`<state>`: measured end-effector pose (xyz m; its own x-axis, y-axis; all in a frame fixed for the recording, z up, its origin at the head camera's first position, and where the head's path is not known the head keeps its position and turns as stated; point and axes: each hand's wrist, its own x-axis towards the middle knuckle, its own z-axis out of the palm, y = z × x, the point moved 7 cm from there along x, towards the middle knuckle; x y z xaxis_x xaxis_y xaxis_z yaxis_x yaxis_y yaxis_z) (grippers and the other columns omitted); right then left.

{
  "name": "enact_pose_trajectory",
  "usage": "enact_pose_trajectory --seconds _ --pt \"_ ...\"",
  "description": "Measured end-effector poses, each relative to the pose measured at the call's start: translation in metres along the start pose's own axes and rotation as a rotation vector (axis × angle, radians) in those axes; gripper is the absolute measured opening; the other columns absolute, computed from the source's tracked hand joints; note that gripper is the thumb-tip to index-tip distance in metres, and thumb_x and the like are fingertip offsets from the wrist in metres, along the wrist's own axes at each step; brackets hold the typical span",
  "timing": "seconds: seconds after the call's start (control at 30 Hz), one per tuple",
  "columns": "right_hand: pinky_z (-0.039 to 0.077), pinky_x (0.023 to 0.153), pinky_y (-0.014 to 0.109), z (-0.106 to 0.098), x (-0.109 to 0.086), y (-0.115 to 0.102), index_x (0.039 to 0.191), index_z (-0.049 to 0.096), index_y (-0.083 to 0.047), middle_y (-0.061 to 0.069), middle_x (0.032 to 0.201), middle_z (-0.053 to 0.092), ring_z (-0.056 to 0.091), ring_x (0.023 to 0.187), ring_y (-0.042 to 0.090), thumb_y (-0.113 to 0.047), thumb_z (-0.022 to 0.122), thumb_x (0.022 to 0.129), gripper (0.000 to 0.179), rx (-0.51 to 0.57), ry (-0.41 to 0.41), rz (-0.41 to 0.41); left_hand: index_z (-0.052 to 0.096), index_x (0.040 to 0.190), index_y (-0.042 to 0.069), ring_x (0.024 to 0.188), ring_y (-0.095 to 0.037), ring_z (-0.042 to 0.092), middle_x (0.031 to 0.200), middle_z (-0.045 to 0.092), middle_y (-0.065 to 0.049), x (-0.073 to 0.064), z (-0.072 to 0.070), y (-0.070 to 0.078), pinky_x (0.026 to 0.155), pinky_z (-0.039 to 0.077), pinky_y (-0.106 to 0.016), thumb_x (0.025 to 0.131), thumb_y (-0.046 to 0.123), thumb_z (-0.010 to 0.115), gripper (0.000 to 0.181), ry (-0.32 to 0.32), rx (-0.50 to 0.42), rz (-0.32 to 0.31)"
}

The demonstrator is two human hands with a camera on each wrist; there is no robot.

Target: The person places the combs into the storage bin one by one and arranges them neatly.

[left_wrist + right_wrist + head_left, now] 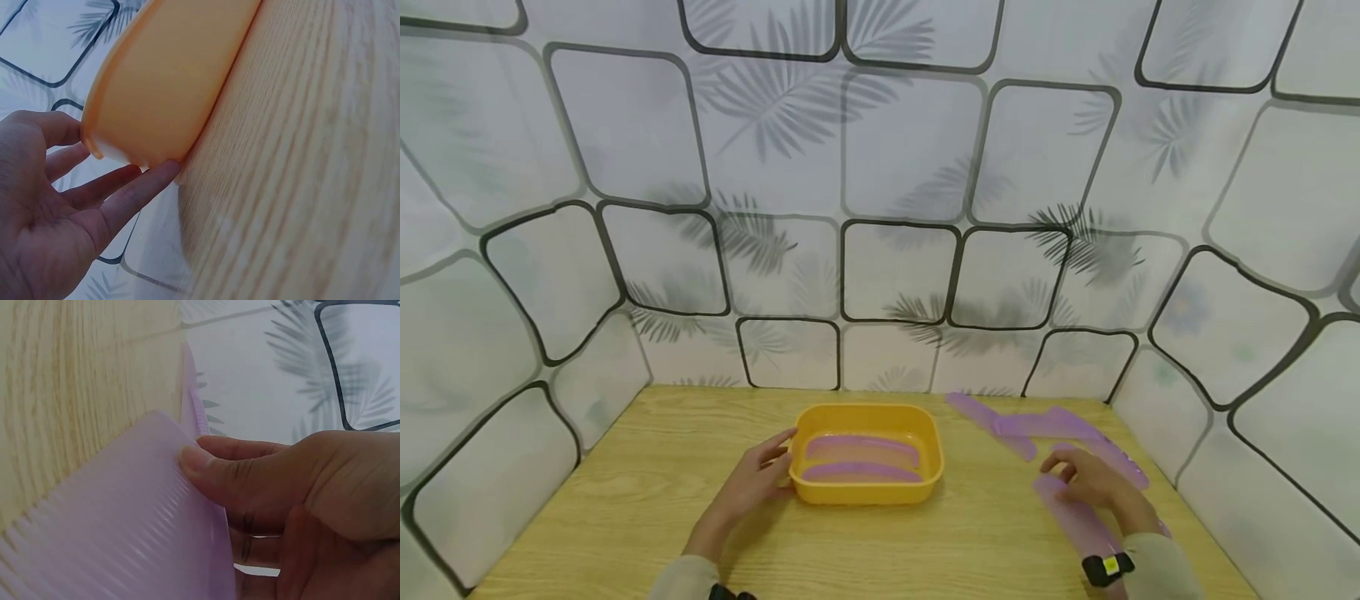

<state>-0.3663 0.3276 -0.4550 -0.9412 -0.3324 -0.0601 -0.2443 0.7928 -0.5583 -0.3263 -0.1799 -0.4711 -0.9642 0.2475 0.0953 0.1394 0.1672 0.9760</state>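
At the yellow tray's (867, 495) left end, my left hand (752, 482) touches the outer wall and rim with its fingers. In the left wrist view the longest finger (144, 190) reaches fairly straight to the tray's lower edge, near the wood. Two purple pieces, one purple comb (861, 473) in front of the other, lie inside the tray. On the right, my right hand (1086, 477) pinches the end of a translucent purple comb (125, 500) between thumb and fingers. Its fine teeth slant away from the thumb, over the wooden table.
Several more purple combs (1045, 423) lie crossed and overlapping beyond my right hand, near the back right of the wooden table (992, 533). A patterned white covering (895, 267) rises behind the table and along both sides.
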Motion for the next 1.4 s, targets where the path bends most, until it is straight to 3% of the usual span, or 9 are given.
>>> enact_pose_trajectory --seconds 0.37,0.73,0.9,1.07,1.27,1.4 --pt "0.053 0.063 0.028 -0.006 0.001 -0.010 0.105 0.073 0.000 0.013 0.094 0.070 0.063 0.085 0.023 0.003 0.074 0.082 0.023 0.001 0.030 -0.030 0.028 0.160 -0.004 0.126 -0.049 0.058 0.147 0.042 -0.043 0.000 -0.001 -0.001 0.088 0.065 -0.047 0.111 0.014 0.047 0.056 -0.001 0.000 -0.006" --pt "0.047 0.049 0.022 -0.007 0.001 -0.018 0.112 0.073 0.008 0.015 0.096 0.069 0.052 0.067 0.005 -0.003 0.070 0.092 0.023 0.034 0.043 -0.194 0.028 0.162 0.000 0.129 -0.047 0.058 0.149 0.042 -0.039 0.000 -0.001 -0.001 0.090 0.065 -0.045 0.111 0.018 0.047 0.057 0.005 0.007 -0.012" --pt "0.047 0.054 0.020 -0.008 0.001 -0.028 0.109 0.074 0.008 0.014 0.093 0.071 0.054 0.076 0.003 -0.002 0.071 0.092 0.020 -0.018 0.078 -0.285 0.027 0.161 -0.002 0.129 -0.047 0.058 0.149 0.041 -0.041 0.001 -0.001 0.000 0.089 0.065 -0.045 0.111 0.018 0.048 0.058 -0.010 0.006 0.003" --pt "0.046 0.056 0.020 -0.008 0.002 -0.036 0.108 0.075 0.006 0.011 0.093 0.072 0.055 0.078 0.002 -0.002 0.071 0.092 0.019 -0.053 0.086 -0.301 0.028 0.161 -0.002 0.130 -0.048 0.056 0.149 0.040 -0.042 0.002 0.000 0.001 0.089 0.065 -0.046 0.111 0.018 0.049 0.058 -0.007 -0.001 -0.003" --pt "0.048 0.056 0.020 -0.003 0.010 -0.050 0.108 0.075 0.007 0.011 0.093 0.072 0.055 0.078 0.000 -0.003 0.071 0.093 0.018 -0.035 0.089 -0.350 0.029 0.160 -0.003 0.129 -0.049 0.057 0.149 0.041 -0.042 0.002 -0.001 0.001 0.089 0.065 -0.047 0.111 0.016 0.048 0.057 0.006 0.018 0.000" --pt "0.048 0.056 0.019 -0.003 0.015 -0.063 0.106 0.075 0.006 0.011 0.090 0.072 0.056 0.079 0.000 -0.003 0.071 0.093 0.017 -0.025 0.118 -0.431 0.028 0.160 -0.004 0.129 -0.050 0.056 0.148 0.040 -0.043 0.001 -0.001 0.001 0.088 0.065 -0.047 0.111 0.015 0.047 0.057 -0.008 0.014 0.011"
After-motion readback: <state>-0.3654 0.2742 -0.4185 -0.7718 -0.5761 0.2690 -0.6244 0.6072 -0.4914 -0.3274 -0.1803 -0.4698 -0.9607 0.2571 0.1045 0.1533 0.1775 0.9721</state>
